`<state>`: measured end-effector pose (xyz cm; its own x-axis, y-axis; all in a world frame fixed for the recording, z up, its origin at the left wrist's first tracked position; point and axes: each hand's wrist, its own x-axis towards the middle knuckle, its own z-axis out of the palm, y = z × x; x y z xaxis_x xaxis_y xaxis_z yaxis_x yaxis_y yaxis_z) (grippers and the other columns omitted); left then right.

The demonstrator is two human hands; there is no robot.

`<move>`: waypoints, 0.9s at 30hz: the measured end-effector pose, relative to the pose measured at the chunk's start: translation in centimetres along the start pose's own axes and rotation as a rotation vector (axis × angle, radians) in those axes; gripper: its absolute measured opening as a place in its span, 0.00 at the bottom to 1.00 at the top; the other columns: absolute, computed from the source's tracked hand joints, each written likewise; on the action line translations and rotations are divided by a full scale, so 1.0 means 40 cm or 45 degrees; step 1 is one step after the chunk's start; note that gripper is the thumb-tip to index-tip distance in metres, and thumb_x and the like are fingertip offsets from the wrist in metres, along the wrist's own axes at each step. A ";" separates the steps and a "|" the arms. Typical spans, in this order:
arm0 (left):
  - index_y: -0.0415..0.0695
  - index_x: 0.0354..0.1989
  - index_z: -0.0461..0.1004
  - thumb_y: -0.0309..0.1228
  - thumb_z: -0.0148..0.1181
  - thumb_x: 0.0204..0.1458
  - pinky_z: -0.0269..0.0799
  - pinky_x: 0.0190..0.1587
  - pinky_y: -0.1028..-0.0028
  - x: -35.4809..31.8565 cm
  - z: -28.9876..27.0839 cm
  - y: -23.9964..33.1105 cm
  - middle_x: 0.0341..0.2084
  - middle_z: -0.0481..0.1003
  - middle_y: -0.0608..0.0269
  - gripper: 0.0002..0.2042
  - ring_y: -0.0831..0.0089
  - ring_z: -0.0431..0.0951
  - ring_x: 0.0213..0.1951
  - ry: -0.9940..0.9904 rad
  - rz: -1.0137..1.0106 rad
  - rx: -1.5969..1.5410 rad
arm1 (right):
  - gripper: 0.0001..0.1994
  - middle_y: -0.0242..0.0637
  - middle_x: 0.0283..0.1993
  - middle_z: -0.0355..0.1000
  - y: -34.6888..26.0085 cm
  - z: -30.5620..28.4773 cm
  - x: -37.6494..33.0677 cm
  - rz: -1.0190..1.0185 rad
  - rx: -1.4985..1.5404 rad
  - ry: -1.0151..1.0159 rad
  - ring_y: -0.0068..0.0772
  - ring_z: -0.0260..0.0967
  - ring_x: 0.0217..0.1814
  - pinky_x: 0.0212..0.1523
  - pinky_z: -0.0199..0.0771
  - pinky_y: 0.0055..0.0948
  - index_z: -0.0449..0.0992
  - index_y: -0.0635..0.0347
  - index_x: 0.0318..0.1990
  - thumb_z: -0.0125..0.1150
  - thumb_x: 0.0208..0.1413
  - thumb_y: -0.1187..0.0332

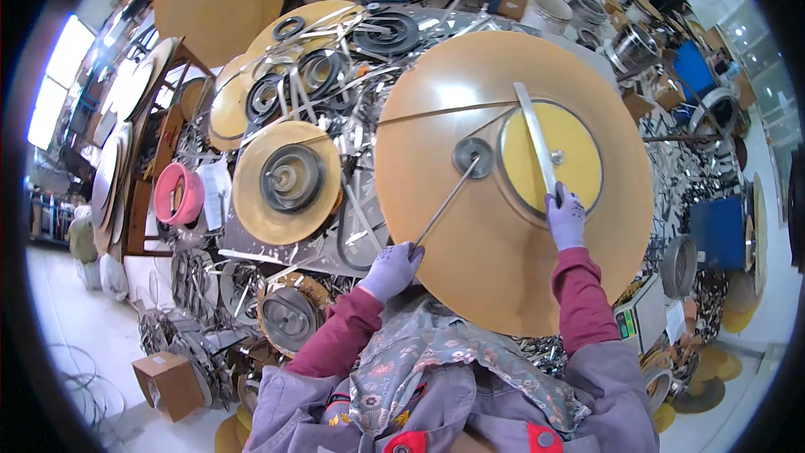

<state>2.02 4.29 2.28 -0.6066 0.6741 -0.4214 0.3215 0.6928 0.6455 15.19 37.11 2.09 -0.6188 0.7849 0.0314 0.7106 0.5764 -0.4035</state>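
Observation:
A large tan disc [436, 226] lies in front of me, with a smaller yellow disc [574, 138] on it, rimmed by a dark metal ring. My left hand [392, 272], gloved in lilac, is closed round the near end of a thin rod [444, 206]. That rod's far end meets a small grey roller [472, 157] left of the yellow disc. My right hand [566, 216], gloved too, grips the near end of a flat, pale metal bar [535, 136] that lies across the yellow disc. A narrow strip [436, 112] runs from the left towards the ring.
Left of the large disc, a smaller tan disc [251, 193] carries a coil of dark strip [293, 178]. Loose strips and rings cover the table behind it. A pink basin [179, 195] stands at the far left, a cardboard box [168, 386] on the floor. Metal scraps lie at right.

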 end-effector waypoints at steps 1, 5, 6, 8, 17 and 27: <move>0.36 0.33 0.72 0.42 0.46 0.58 0.69 0.40 0.55 0.001 0.003 -0.012 0.27 0.75 0.41 0.19 0.46 0.75 0.35 0.062 0.013 -0.040 | 0.19 0.51 0.40 0.71 0.005 0.003 0.002 -0.018 -0.015 -0.007 0.51 0.69 0.43 0.45 0.68 0.43 0.70 0.62 0.51 0.57 0.52 0.64; 0.37 0.34 0.72 0.44 0.46 0.58 0.69 0.40 0.55 0.009 -0.005 -0.035 0.28 0.75 0.42 0.19 0.47 0.75 0.36 0.031 0.012 0.022 | 0.19 0.52 0.40 0.72 0.054 0.038 0.006 -0.121 -0.001 0.044 0.52 0.69 0.44 0.46 0.68 0.44 0.70 0.63 0.52 0.56 0.53 0.65; 0.37 0.34 0.72 0.44 0.46 0.58 0.69 0.40 0.55 0.010 -0.004 -0.036 0.28 0.75 0.42 0.20 0.46 0.75 0.35 0.020 0.002 0.000 | 0.19 0.52 0.41 0.72 0.053 0.035 0.007 -0.115 -0.016 0.032 0.52 0.69 0.44 0.46 0.68 0.44 0.70 0.63 0.52 0.55 0.53 0.65; 0.37 0.34 0.73 0.44 0.46 0.58 0.68 0.40 0.55 0.003 -0.012 -0.041 0.28 0.74 0.41 0.20 0.46 0.75 0.35 0.002 -0.014 -0.010 | 0.19 0.52 0.41 0.72 0.048 0.035 0.006 -0.095 -0.045 0.011 0.51 0.69 0.45 0.46 0.68 0.44 0.69 0.62 0.52 0.55 0.53 0.65; 0.37 0.34 0.72 0.43 0.46 0.58 0.69 0.39 0.54 -0.002 -0.003 -0.030 0.28 0.75 0.42 0.18 0.47 0.75 0.36 -0.016 0.059 -0.001 | 0.20 0.51 0.40 0.71 0.023 0.011 0.002 -0.048 -0.052 0.028 0.49 0.70 0.41 0.45 0.69 0.41 0.72 0.62 0.51 0.58 0.51 0.62; 0.37 0.32 0.71 0.41 0.46 0.58 0.68 0.36 0.53 -0.024 -0.015 -0.041 0.25 0.74 0.41 0.17 0.45 0.75 0.32 -0.029 0.098 0.007 | 0.20 0.51 0.39 0.71 0.015 0.008 0.000 -0.011 0.041 0.006 0.50 0.69 0.43 0.47 0.68 0.42 0.70 0.65 0.50 0.57 0.52 0.63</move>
<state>1.64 2.35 2.00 -0.5630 0.7313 -0.3850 0.3709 0.6398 0.6731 15.51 37.40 1.57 -0.6232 0.7810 0.0396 0.6938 0.5756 -0.4328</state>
